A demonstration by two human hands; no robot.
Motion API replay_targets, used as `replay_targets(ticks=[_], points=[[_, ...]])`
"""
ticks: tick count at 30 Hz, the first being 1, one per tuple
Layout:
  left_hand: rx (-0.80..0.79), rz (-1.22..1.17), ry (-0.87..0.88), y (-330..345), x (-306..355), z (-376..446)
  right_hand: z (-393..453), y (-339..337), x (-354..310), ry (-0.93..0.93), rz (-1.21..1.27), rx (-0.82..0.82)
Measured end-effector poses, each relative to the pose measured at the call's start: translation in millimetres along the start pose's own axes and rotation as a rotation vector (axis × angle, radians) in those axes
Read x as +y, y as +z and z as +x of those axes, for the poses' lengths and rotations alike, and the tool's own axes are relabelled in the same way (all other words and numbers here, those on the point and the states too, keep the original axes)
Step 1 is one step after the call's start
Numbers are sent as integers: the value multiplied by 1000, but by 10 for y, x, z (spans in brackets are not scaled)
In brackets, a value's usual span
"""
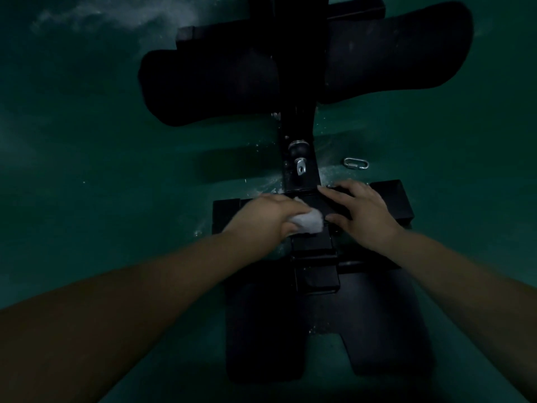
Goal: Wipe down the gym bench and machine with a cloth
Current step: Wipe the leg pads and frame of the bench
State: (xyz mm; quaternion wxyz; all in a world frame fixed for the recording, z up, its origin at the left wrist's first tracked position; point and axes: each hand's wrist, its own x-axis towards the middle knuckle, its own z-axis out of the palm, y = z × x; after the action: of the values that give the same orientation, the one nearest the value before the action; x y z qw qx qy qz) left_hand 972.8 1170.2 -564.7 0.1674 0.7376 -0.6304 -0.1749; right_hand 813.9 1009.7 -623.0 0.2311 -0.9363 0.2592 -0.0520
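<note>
cloth (308, 221) bunched under left hand (271, 212), just beside right hand (359, 212).

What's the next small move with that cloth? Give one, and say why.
Probably sweep the white cloth rightward along the black crossbar. The left hand grips it bunched against the bar's middle, while the right hand rests flat, fingers spread, bracing the frame. The bar's right end looks unwiped.

Head camera looks steeply down, close above machine (299, 158).
</note>
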Motion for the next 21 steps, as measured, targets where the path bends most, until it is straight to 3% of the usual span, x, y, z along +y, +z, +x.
replay_targets(ticks=[2, 7, 10, 14, 17, 19, 21], points=[[-55, 29, 3, 126, 116, 63, -7, -32, 38, -17, -6, -43], [-271, 212, 196, 22, -105, -16, -9, -64, 70, -32, -5, -68], [-325, 201, 48, -179, -348, -186, -3, -64, 83, -25, -6, -87], [-167, 132, 77, -237, -504, -524, -18, -42, 81, -28, 4, -69], [-5, -50, -58, -231, -289, -314, -12, -17, 85, -39, 1, -42], [-36, -122, -89, -124, -41, -146, -6, -7, 97, -44, 1, -41], [-130, -125, 4, 39, 106, -74, -1, 2, 110, -43, 3, -46]])
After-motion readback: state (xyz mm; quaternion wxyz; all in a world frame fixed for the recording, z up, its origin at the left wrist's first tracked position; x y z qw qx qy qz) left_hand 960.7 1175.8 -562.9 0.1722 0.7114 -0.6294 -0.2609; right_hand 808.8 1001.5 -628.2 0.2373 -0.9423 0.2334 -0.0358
